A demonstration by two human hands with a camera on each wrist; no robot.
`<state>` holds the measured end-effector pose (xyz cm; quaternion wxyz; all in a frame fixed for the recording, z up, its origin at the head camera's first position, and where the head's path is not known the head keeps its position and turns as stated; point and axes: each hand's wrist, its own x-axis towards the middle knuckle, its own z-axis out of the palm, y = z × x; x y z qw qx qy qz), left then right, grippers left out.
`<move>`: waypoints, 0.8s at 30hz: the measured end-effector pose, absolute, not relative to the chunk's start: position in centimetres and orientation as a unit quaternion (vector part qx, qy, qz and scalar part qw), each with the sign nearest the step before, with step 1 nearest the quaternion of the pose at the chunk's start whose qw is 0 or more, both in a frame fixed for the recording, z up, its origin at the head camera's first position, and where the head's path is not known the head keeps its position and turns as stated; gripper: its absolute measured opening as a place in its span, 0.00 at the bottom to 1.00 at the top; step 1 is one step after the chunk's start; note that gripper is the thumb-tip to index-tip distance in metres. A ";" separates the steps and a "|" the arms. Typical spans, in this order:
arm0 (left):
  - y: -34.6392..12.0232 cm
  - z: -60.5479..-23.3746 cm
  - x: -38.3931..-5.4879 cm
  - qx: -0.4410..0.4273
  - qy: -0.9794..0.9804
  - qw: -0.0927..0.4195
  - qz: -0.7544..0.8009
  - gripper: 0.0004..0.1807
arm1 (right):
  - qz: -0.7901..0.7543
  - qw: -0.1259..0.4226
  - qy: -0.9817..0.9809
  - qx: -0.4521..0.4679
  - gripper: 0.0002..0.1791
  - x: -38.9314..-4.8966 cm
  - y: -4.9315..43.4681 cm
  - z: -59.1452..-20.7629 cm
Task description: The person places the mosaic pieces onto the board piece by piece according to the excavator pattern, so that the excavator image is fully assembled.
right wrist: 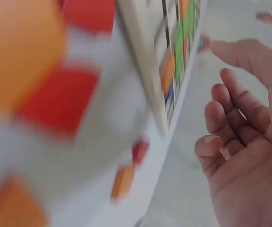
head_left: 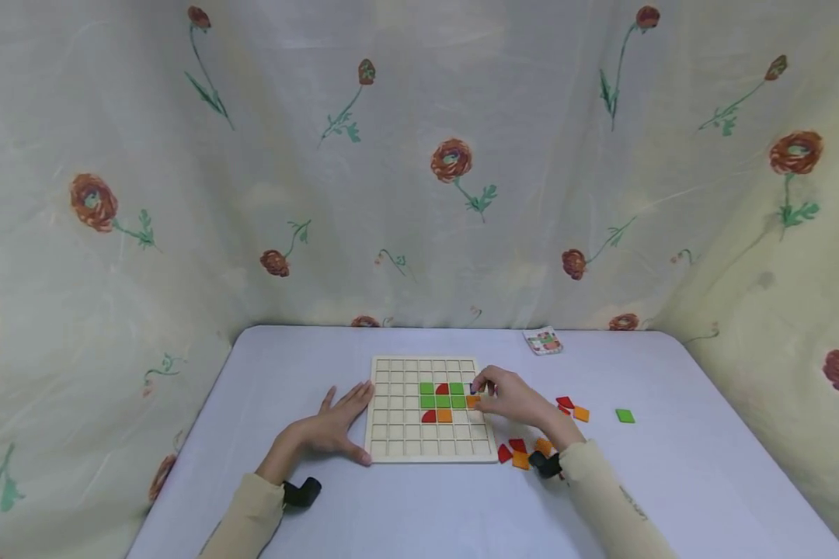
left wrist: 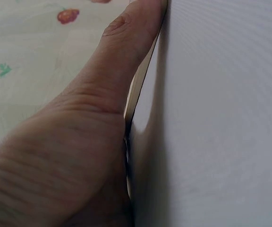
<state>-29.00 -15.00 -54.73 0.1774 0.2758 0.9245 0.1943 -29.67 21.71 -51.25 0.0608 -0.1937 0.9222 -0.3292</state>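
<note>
A pale wooden grid board (head_left: pixel 395 431) lies on the table, with green tiles (head_left: pixel 443 401), red rounded tiles (head_left: pixel 429 417) and orange tiles (head_left: pixel 444 416) in some cells. My left hand (head_left: pixel 332 427) rests at its left edge, fingers spread, thumb against the side. Over the right edge hovers my right hand (head_left: pixel 513 397), fingers loosely bent. In the right wrist view its thumb stands apart from the fingers and nothing shows between them. Beside an orange tile (right wrist: pixel 167 73) on the board is a dark blue piece (right wrist: pixel 169 91), partly hidden by the right hand in the head view.
Loose red tiles (head_left: pixel 505 453) and orange tiles (head_left: pixel 520 460) lie near the board's lower right corner. Further right are more red and orange pieces (head_left: pixel 582 414) and a single green tile (head_left: pixel 625 416). A small stack of printed cards (head_left: pixel 544 341) sits at the back.
</note>
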 end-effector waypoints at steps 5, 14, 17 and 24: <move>-15.1 -54.9 -29.0 0.273 0.927 0.173 0.189 0.73 | -0.321 0.089 0.932 -0.144 0.18 -29.9 25.4 -51.1; -15.1 -54.9 -29.0 0.270 0.927 0.173 0.193 0.73 | -0.301 0.124 0.943 -0.074 0.21 -30.8 28.0 -52.5; -15.2 -54.9 -28.9 0.276 0.926 0.173 0.192 0.73 | -0.293 0.126 0.946 -0.065 0.18 -31.0 28.3 -53.2; -15.2 -54.8 -28.9 0.284 0.926 0.169 0.185 0.72 | -0.286 0.130 0.947 -0.060 0.12 -31.1 28.5 -53.6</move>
